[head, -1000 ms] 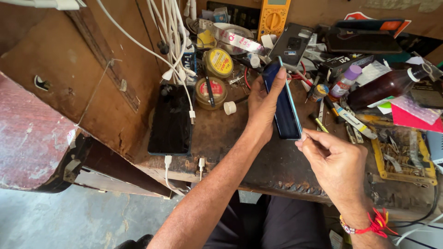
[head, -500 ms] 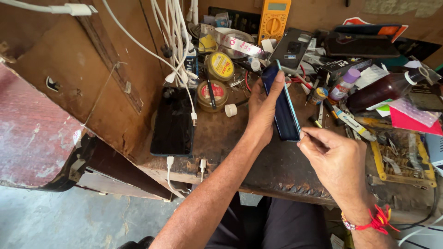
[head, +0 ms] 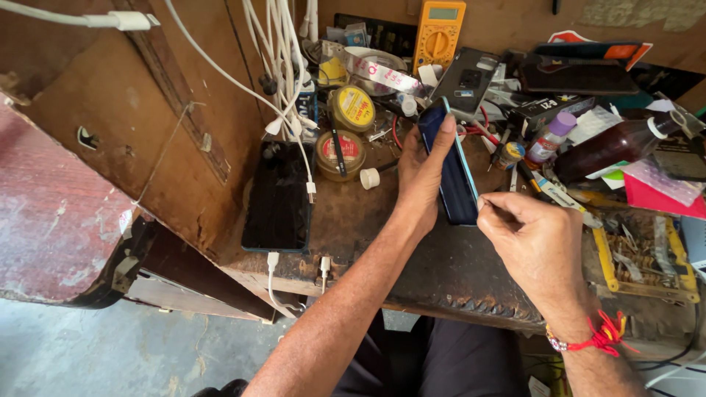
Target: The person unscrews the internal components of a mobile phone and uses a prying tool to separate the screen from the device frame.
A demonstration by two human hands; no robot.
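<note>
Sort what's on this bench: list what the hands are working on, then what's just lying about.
In hand:
blue phone, held on edge by the left hand
right hand, pinched at the phone's lower edge

Lying about:
black phone lying flat
yellow multimeter
two round tins
white cables
brown bottle

A dark-screened blue phone (head: 454, 169) stands on edge in the left grip. Left of it lies another dark screen (head: 278, 197); beyond sit round yellow-labelled tins (head: 351, 109) and a yellow multimeter's grey display (head: 442, 13).
</note>
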